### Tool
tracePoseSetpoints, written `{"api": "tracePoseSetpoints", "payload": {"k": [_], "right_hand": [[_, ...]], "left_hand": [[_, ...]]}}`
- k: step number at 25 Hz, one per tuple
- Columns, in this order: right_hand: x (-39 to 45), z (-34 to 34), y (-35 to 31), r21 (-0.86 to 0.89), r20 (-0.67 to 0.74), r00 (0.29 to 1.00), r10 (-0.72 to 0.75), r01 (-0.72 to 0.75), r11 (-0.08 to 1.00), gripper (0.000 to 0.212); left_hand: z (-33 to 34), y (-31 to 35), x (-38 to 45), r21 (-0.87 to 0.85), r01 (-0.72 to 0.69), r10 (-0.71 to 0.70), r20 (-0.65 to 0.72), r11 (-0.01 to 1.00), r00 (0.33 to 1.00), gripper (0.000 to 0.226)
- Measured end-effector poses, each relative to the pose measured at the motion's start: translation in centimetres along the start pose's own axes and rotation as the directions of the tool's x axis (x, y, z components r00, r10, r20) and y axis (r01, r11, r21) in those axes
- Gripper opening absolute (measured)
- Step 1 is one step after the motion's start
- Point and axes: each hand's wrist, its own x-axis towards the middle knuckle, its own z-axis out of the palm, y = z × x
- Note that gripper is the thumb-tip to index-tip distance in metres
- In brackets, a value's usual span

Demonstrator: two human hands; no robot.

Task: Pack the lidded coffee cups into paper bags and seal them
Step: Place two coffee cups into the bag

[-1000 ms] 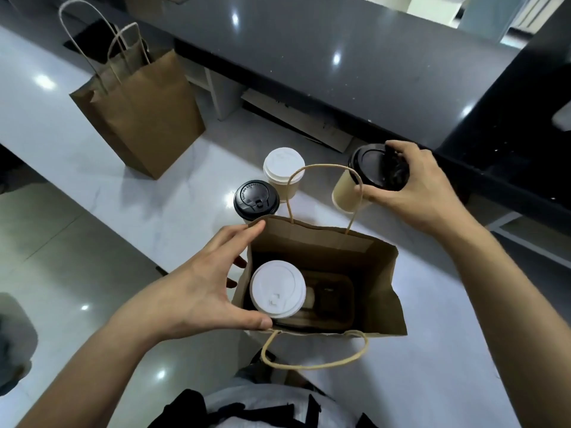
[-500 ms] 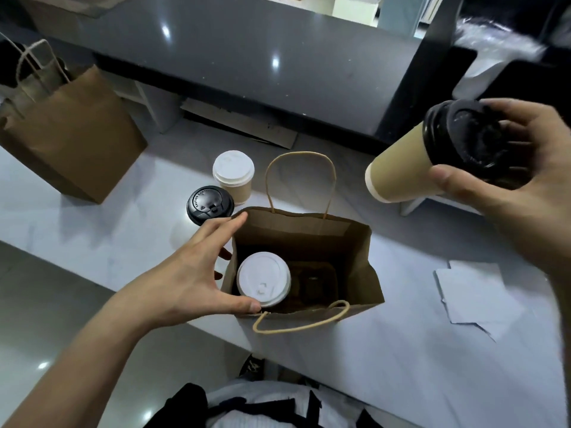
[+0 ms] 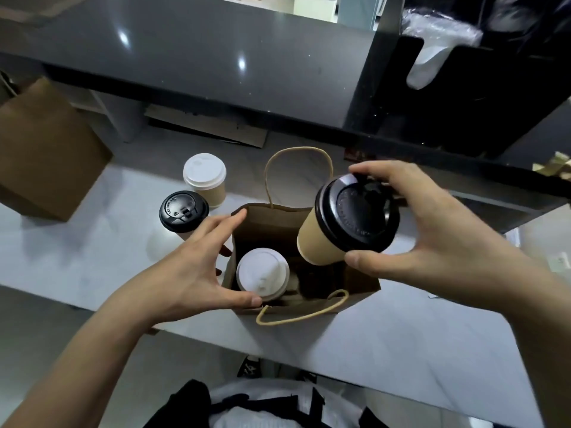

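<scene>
Now the right hand (image 3: 432, 239), which half a second ago held the tan paper cup with the black lid (image 3: 340, 227) out to the side, grips it by the lid, tilted over the open brown paper bag (image 3: 355, 282), ready for lowering. Inside sits a white-lidded cup (image 3: 262, 274); the left hand (image 3: 191, 267) spreads open against the bag's rim.

Matt kraft-paper bag (image 3: 309, 307), glossy marble-look counter (image 3: 401, 350)
</scene>
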Motion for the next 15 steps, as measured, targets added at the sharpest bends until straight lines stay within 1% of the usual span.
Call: {"api": "tracePoseSetpoints", "payload": {"k": [2, 4, 8, 12, 15], "right_hand": [[0.3, 1.0, -0.2, -0.118, 0.070, 0.997, 0.034, -0.026, 0.993, 0.087], [0.6, 1.8, -0.2, -0.256, 0.112, 0.993, 0.047, -0.017, 0.967, 0.083], [1.4, 3.0, -0.4, -0.483, 0.187, 0.975, 0.116, -0.011, 0.875, 0.073], [2.2, 4.3, 0.5, -0.596, 0.253, 0.943, 0.216, -0.024, 0.802, 0.072], [2.9, 5.4, 1.2, -0.689, 0.285, 0.922, 0.262, 0.007, 0.725, 0.072]], "left_hand": [[0.1, 0.1, 0.3, 0.011, -0.010, 0.009, 0.014, 1.000, 1.000, 0.129], [0.3, 0.3, 0.7, 0.020, -0.015, 0.014, 0.023, 1.000, 1.000, 0.130], [0.6, 0.5, 1.1, 0.032, -0.028, 0.026, 0.048, 0.999, 0.998, 0.133], [0.6, 0.7, 1.4, 0.042, -0.028, 0.025, 0.065, 0.999, 0.998, 0.133], [0.6, 0.8, 1.6, 0.050, -0.033, 0.030, 0.072, 0.998, 0.997, 0.134]]}}
